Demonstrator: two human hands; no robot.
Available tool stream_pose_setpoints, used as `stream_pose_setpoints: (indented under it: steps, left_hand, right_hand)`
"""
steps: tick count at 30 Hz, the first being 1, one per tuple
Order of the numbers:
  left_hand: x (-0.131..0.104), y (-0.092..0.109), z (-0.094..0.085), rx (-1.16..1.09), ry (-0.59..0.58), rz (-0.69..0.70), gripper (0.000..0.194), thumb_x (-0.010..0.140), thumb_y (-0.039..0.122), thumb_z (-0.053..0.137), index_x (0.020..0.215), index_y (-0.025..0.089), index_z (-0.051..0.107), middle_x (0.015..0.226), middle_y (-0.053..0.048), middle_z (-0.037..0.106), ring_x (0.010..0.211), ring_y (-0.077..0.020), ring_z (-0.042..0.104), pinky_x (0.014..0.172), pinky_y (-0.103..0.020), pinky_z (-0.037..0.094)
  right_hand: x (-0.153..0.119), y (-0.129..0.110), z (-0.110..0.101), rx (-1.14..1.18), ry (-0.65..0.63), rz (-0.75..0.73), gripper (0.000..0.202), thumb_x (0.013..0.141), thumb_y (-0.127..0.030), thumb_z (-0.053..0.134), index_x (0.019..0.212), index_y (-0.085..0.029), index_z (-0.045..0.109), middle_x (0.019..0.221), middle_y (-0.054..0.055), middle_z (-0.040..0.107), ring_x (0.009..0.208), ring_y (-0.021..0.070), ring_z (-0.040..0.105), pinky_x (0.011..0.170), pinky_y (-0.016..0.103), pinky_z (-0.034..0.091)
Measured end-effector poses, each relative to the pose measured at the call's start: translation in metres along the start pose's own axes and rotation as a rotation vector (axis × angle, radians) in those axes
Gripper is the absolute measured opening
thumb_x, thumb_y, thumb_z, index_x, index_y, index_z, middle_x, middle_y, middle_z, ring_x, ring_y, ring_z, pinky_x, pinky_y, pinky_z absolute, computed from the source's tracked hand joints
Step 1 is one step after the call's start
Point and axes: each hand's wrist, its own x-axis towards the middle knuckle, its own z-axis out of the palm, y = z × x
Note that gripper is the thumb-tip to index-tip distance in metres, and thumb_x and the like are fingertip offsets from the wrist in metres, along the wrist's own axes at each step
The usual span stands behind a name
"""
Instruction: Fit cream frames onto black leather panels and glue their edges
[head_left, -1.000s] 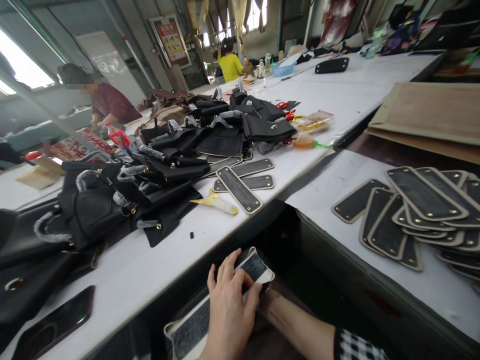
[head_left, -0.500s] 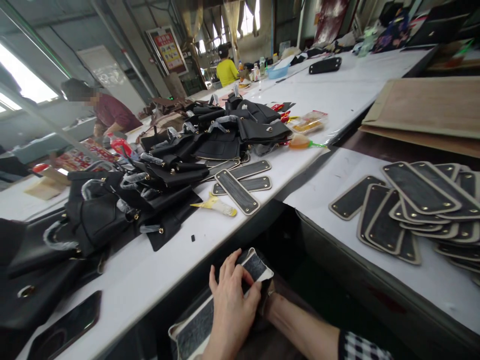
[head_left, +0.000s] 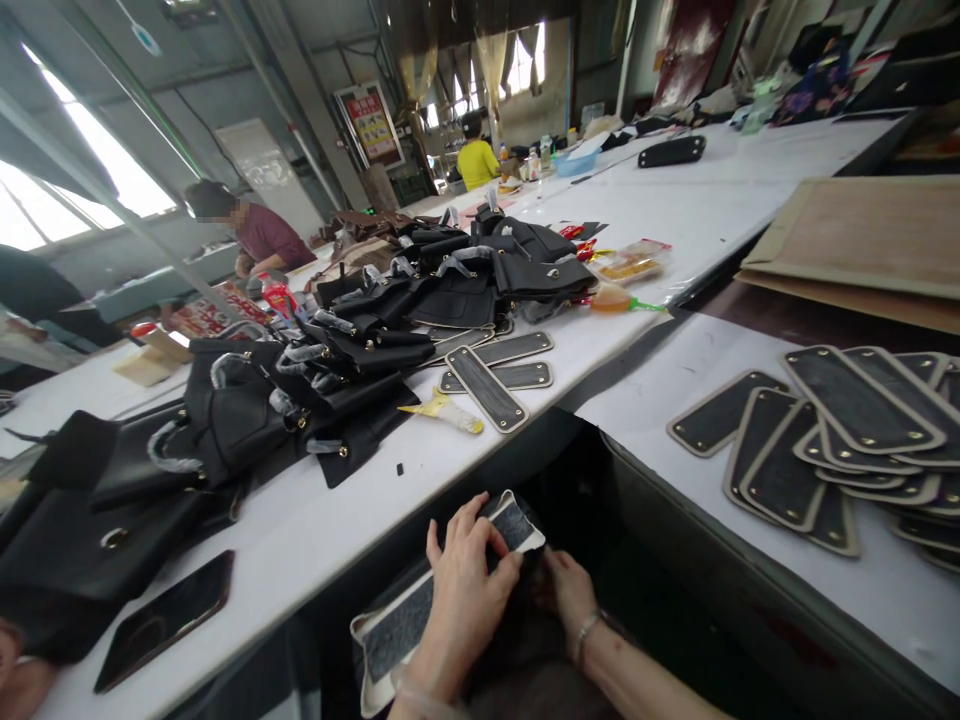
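In the head view, a dark bag [head_left: 397, 622] with a pale raw edge and a grey felt-like panel lies over my lap, below the table edge. My left hand [head_left: 474, 572] lies across it, thumb and index finger pinched together at the bag's edge near its far end. The other left fingers stretch out over the panel. At the far right corner my right hand [head_left: 568, 590], with a bracelet at the wrist, grips the bag's dark side from beneath. Its fingertips are partly hidden behind the material.
Black handbags [head_left: 247, 410] with wrapped handles pile along the white table [head_left: 360, 530]. A phone [head_left: 166, 620], a yellow-tipped tube [head_left: 442, 412] and several black base panels [head_left: 487, 388] lie nearby. More panels [head_left: 862, 400] stack at right. Other people [head_left: 270, 235] are at far tables; skin shows at the left edge.
My right hand has drawn back slightly to the right, so more of its fingers and the bracelet show. My left hand keeps its pinch. The camera view has shifted a little to the left.
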Motion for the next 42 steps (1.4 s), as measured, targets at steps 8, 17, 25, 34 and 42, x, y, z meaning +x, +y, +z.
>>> stream_pose_setpoints:
  steps: [8,17,25,34,42]
  left_hand:
    - [-0.007,0.000,0.000,0.003,0.056,0.040,0.002,0.079,0.021,0.057,0.076,0.022,0.058,0.141,-0.009,0.052,0.137,-0.0245,0.039,0.111,-0.065,0.010]
    - [-0.019,0.000,0.005,0.062,0.151,0.094,0.009,0.082,0.015,0.051,0.079,0.021,0.056,0.142,-0.011,0.052,0.140,-0.0244,0.036,0.115,-0.062,0.014]
    - [-0.043,-0.015,0.005,0.080,0.260,0.086,0.014,0.089,0.018,0.046,0.081,0.022,0.057,0.140,-0.009,0.053,0.136,-0.0251,0.041,0.115,-0.059,0.021]
    - [-0.070,-0.014,0.013,-0.074,0.465,-0.111,0.016,0.091,0.021,0.050,0.080,0.024,0.062,0.084,-0.001,0.064,0.084,-0.0213,0.057,0.085,-0.041,0.036]
    - [-0.086,-0.029,0.023,-0.159,0.713,-0.130,0.017,0.088,0.015,0.053,0.076,0.023,0.062,0.078,0.002,0.064,0.079,-0.0193,0.055,0.086,-0.041,0.029]
  right_hand:
    - [-0.074,-0.055,-0.048,-0.829,-0.263,-1.454,0.047,0.090,-0.007,0.044,0.134,-0.019,0.054,0.128,0.009,0.062,0.124,0.0238,0.054,0.101,0.036,0.050]
    - [-0.075,-0.052,-0.027,-1.261,-0.084,-1.675,0.052,0.085,-0.003,0.042,0.136,-0.006,0.050,0.136,0.015,0.055,0.132,0.0298,0.044,0.099,0.045,0.053]
    - [-0.074,-0.046,-0.019,-1.350,-0.067,-1.738,0.046,0.084,-0.005,0.045,0.130,-0.001,0.054,0.132,0.019,0.057,0.128,0.0313,0.048,0.096,0.046,0.053]
    - [-0.065,-0.032,-0.013,-1.255,-0.114,-1.780,0.055,0.090,-0.010,0.046,0.144,-0.006,0.038,0.127,0.018,0.060,0.127,0.0307,0.048,0.099,0.048,0.045]
    - [-0.070,-0.022,-0.002,-1.175,-0.213,-1.805,0.056,0.094,-0.013,0.045,0.148,-0.006,0.031,0.127,0.017,0.058,0.126,0.0317,0.047,0.100,0.048,0.041]
